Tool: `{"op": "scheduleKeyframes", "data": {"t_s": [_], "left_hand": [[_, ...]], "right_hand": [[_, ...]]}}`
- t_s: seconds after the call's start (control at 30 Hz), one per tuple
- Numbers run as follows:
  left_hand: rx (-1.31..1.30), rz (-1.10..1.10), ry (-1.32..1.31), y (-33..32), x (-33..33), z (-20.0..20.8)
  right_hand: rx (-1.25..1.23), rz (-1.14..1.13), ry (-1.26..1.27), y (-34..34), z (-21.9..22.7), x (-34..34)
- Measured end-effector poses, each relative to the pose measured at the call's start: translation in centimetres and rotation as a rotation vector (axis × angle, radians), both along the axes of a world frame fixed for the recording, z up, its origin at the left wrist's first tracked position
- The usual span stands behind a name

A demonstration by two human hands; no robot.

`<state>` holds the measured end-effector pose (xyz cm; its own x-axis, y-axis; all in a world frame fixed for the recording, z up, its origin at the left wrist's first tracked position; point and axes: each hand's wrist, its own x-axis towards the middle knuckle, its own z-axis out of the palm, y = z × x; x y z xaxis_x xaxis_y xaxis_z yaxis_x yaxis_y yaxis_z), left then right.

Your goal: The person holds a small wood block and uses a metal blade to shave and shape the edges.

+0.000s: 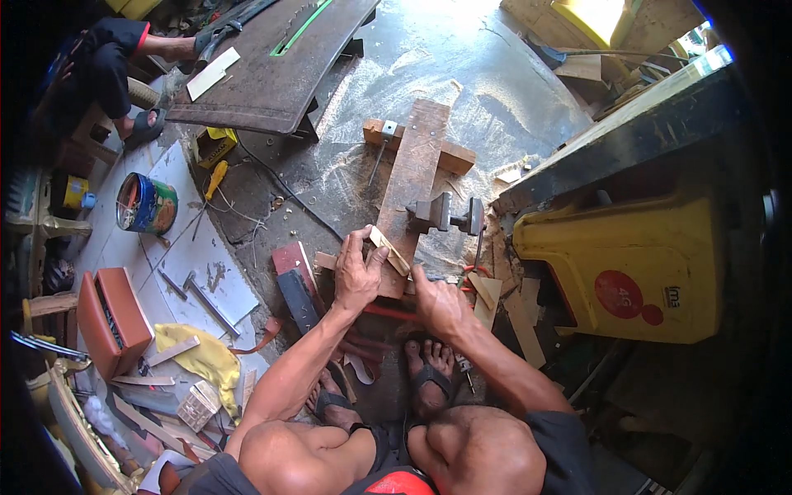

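Note:
A small pale wood piece (389, 250) with a groove or slot along it is pinched between the thumb and fingers of my left hand (356, 276). It lies over the near end of a wooden bench plank (423, 157). My right hand (443, 307) is closed beside the lower end of that piece, its index finger reaching toward it. The other fingers curl under, and whatever they hold is hidden. A metal vise (431, 213) is fixed to the plank's right side, just beyond my hands, with its jaws turned away from the wood piece.
A table saw (247, 82) stands at the upper left, a person's foot (144, 125) near it. A paint can (148, 204), a hammer (210, 304) and a yellow screwdriver (216, 178) lie left. To the right is a yellow plastic casing (627, 256). Sawdust covers the floor.

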<state>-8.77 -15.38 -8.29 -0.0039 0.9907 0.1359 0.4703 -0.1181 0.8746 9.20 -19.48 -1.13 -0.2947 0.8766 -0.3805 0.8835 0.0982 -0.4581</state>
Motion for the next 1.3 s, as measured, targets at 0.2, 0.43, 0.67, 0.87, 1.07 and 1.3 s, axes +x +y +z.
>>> {"op": "scheduleKeyframes", "data": {"t_s": [0.2,0.43,0.67,0.87,1.07,1.3], "left_hand": [[-0.016,-0.002,-0.005,-0.2,-0.1,0.3],[-0.053,-0.007,-0.009,-0.4,0.1,0.6],[-0.105,-0.012,-0.041,-0.2,-0.5,0.5],[-0.128,-0.070,-0.057,-0.1,-0.6,0.0],[-0.183,-0.097,-0.109,-0.4,-1.3,0.0],[-0.120,-0.113,-0.080,0.0,-1.3,0.2]], "right_hand": [[0.037,-0.010,0.029,-1.3,0.0,0.6],[0.031,-0.018,0.007,-1.1,0.3,0.6],[-0.122,0.011,0.018,1.2,2.9,0.5],[-0.263,0.049,-0.068,2.5,4.4,-0.6],[-0.315,0.077,-0.122,2.0,4.1,-1.3],[-0.276,0.102,-0.085,1.5,2.1,-0.3]]}}
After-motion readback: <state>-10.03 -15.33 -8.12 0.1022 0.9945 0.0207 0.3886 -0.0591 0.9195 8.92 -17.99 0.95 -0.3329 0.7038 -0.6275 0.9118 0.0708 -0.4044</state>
